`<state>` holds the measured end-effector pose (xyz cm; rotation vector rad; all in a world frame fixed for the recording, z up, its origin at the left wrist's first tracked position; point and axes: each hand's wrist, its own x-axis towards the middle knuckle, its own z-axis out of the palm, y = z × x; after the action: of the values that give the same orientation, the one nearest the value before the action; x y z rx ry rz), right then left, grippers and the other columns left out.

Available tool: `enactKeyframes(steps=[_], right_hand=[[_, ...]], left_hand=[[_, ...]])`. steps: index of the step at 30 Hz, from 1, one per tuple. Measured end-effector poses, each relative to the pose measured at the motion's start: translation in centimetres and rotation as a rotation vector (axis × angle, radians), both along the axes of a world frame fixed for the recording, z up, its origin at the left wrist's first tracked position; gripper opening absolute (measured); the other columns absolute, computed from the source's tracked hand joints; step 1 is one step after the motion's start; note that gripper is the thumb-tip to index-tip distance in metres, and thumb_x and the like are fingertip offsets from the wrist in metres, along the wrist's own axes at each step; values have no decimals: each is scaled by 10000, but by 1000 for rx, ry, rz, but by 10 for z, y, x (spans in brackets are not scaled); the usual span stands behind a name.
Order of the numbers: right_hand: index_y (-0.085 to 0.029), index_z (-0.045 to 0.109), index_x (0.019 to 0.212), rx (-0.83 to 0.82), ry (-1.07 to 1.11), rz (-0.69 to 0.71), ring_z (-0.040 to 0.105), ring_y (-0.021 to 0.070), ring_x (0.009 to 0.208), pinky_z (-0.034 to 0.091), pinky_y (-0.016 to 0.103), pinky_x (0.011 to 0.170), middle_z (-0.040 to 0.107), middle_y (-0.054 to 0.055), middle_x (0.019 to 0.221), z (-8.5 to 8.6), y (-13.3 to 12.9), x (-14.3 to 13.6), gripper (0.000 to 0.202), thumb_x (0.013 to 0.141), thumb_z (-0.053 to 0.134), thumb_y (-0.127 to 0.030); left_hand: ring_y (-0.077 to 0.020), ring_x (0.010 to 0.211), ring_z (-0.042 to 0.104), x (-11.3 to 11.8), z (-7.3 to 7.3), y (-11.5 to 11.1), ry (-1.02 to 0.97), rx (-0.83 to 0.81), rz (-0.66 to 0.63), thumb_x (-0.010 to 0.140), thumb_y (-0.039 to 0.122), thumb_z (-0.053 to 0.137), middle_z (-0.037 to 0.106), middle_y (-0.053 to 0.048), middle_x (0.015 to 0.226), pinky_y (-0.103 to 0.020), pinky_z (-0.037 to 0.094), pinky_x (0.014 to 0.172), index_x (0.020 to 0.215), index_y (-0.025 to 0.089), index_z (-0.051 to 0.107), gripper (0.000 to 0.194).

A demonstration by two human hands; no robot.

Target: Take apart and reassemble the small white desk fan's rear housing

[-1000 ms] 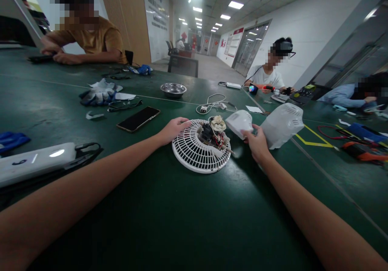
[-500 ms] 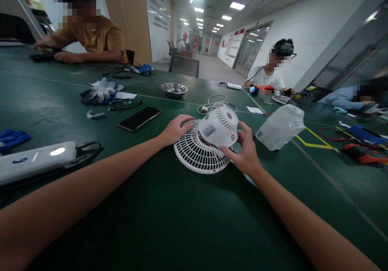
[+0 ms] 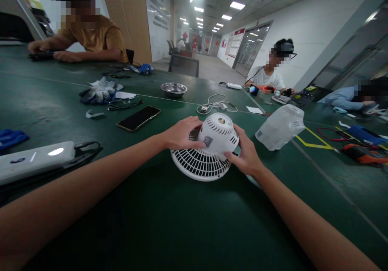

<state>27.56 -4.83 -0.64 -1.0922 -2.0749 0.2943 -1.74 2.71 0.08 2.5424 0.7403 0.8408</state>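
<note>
A white fan motor housing (image 3: pixel 220 135) with vent slots and a grey label sits over a round white fan grille (image 3: pixel 201 168), which lies on the green table. My left hand (image 3: pixel 186 133) is closed against the housing's left side, thumb at the label. My right hand (image 3: pixel 245 153) grips the housing's right side, thumb low at its front. The fingertips behind the housing are partly hidden. Right of my right hand, a translucent white plastic cover (image 3: pixel 280 127) with slots lies apart from the fan parts.
Behind the fan lie a white cable (image 3: pixel 222 106) and a metal bowl (image 3: pixel 173 89). To the left are a phone (image 3: pixel 138 118), gloves (image 3: pixel 98 91) and a white device (image 3: pixel 39 161). An orange-black tool (image 3: pixel 363 153) lies right. Other people sit around the table (image 3: pixel 194 226).
My left hand has moved right from the grille's edge onto the housing. The housing has tipped more upright, its top now facing up, and the grille has shifted slightly towards me.
</note>
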Motion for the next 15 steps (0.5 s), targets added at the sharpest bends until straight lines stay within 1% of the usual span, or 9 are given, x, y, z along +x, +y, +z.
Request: enactKeyframes(steps=[2,4,10,15], right_hand=[[-339,382,1598,-1,-22,27,581,416,1355,477,699,1134,543,122,1589,0,-1,0,858,855,753,-555],[-328,397,1590,-1,-32,24,586,416,1359,466,698,1146,548,123,1591,1,-3,-2,853,857,760,-570],[-286,480,1528,-75,37,-36,661,392,1266,512,675,1100,661,135,1459,4,-5,-10,765,880,757,-583],[-276,497,1525,-104,24,-34,656,408,1276,514,700,1088,683,141,1417,7,-5,-9,773,865,779,-564]], left_hand=[[-319,1010,591,1,2,-1,31,23,-9,793,727,747,667,-144,1110,-466,475,906,1144,180,718,650],[-325,1034,589,2,3,-1,44,13,-22,781,719,764,655,-143,1124,-462,472,905,1147,175,723,657],[-324,1043,607,4,2,-2,42,-46,-10,802,681,760,656,-134,1124,-462,471,921,1133,179,736,601],[-325,1052,607,4,2,-1,34,-77,-16,801,672,768,663,-135,1146,-472,473,923,1161,183,742,607]])
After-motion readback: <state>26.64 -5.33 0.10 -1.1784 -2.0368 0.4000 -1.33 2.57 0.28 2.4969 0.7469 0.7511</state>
